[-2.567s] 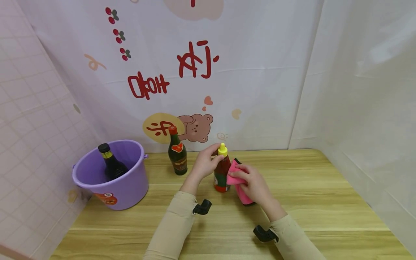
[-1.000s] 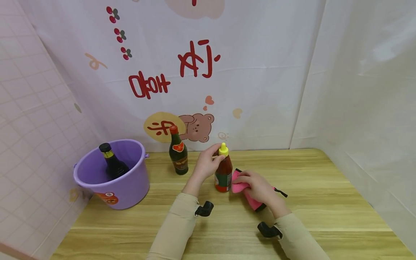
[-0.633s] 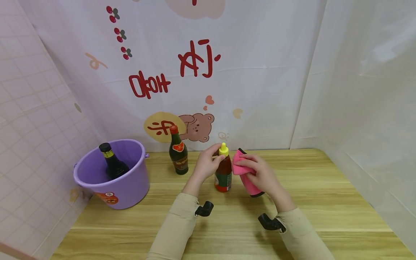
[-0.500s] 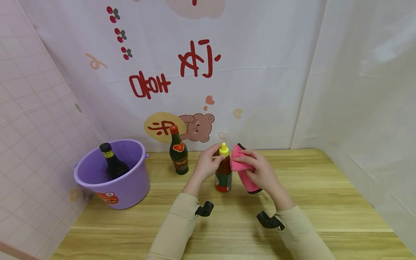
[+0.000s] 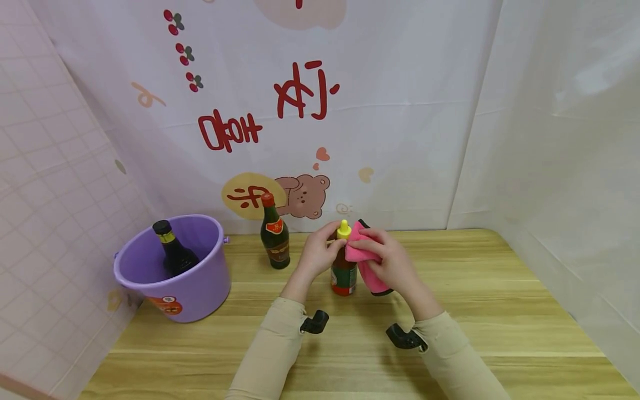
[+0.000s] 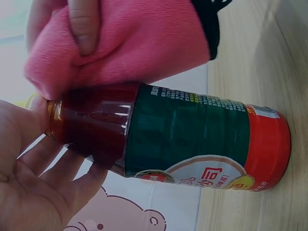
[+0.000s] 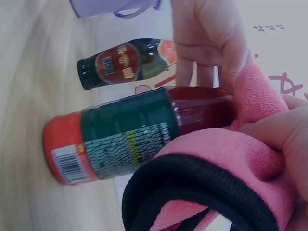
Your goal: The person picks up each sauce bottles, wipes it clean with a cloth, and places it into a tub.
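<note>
A squeeze bottle of red sauce (image 5: 343,276) with a yellow nozzle cap (image 5: 343,231) stands upright on the table. My left hand (image 5: 317,251) grips its neck just under the cap, thumb on the near side. In my right hand (image 5: 392,261) is a folded pink cloth (image 5: 364,251) with black edging, pinched between thumb and fingers. The cloth lies against the bottle's upper right side, near the neck. In the left wrist view, the cloth (image 6: 139,41) covers part of the shoulder, while the green label (image 6: 187,130) shows. My right palm is hidden in the head view.
To the left of the sauce bottle stands a dark green bottle (image 5: 275,239) with a red cap. A purple bucket (image 5: 210,283) sits farther left, holding a black-capped dark bottle (image 5: 176,253). A printed curtain (image 5: 400,139) hangs behind the wooden table (image 5: 500,311).
My right hand has moved the cloth from low beside the bottle up to its neck, then left against it. The left hand keeps its grip, and the bottle stays in place.
</note>
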Tool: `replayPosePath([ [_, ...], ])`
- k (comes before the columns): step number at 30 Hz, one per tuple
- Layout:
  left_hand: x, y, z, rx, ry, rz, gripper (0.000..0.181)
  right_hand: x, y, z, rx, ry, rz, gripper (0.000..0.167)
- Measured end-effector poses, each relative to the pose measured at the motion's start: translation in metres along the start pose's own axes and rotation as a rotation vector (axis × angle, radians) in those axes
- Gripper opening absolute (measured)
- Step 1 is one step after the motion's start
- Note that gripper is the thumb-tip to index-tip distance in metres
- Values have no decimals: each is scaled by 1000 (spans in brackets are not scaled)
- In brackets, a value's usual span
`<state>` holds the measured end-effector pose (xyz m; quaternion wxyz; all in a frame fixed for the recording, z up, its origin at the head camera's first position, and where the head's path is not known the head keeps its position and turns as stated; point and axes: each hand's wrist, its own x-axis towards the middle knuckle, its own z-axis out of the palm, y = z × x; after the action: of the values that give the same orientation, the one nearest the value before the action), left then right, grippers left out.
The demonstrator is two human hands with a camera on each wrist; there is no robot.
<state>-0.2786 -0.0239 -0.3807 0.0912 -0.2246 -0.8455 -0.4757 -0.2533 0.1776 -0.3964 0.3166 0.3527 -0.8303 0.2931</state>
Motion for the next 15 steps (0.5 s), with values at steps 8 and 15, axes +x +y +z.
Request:
replayPosePath([
  [8, -1, 1, 0, 8, 9, 19, 38, -9, 3, 5, -18, -13, -12, 47],
  [15, -1, 1, 0, 11, 8, 13, 39, -19, 3, 9, -27, -15, 8, 50],
])
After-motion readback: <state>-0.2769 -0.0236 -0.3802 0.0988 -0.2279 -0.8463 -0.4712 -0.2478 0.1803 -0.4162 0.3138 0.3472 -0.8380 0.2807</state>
